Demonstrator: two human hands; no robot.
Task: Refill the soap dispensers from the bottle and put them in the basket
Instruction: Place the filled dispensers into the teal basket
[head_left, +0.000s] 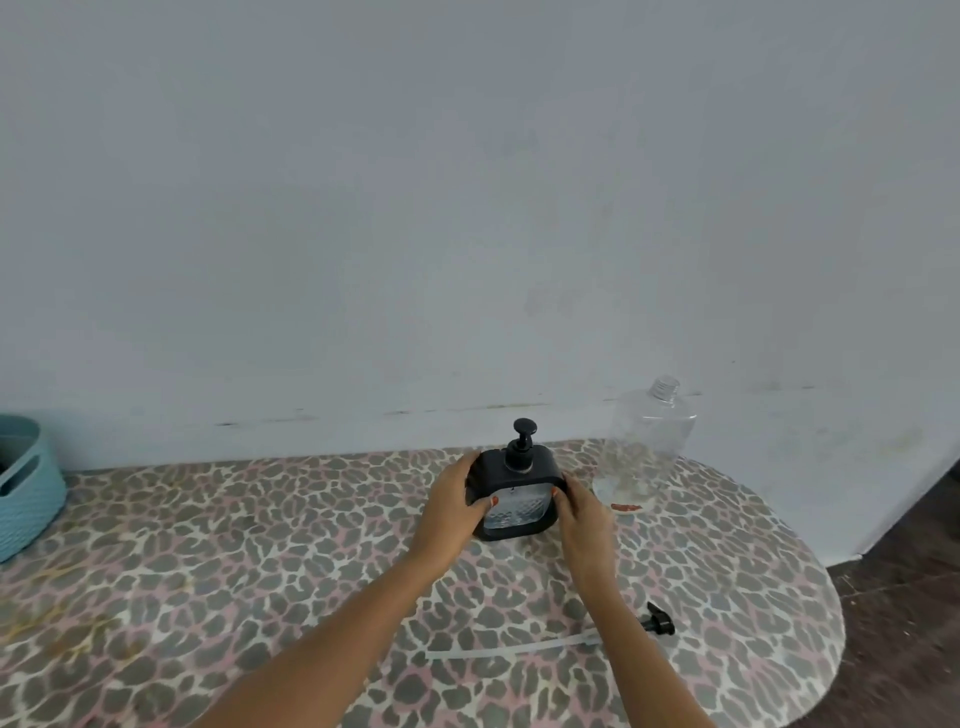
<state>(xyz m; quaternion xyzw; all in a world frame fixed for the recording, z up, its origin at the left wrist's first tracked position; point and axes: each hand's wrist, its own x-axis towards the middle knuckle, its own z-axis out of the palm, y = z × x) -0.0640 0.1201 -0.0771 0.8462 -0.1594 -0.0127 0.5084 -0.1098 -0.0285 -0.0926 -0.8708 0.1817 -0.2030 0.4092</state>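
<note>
Gripped the dispenser (519, 491) upright on the far middle of the bench (249, 551), with left hand (451, 512) curled round its left side and right hand (583, 514) round its right. Spotted the uncapped bottle (649, 441) just right of it, basket (26, 488) way off left, loose pump (658, 622) near right.

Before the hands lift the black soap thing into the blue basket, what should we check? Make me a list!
1. Both hands hold the dispenser: the left hand and right hand grip its sides: ok.
2. The pump top is on: ok.
3. The dispenser is full enough: cannot tell.
4. The basket has room: only part of it shows: cannot tell.
5. The clear bottle stands upright, apart from the hands: ok.
6. The loose pump is out of the way: its tube lies under the right forearm and could get dragged: not ok.
</note>
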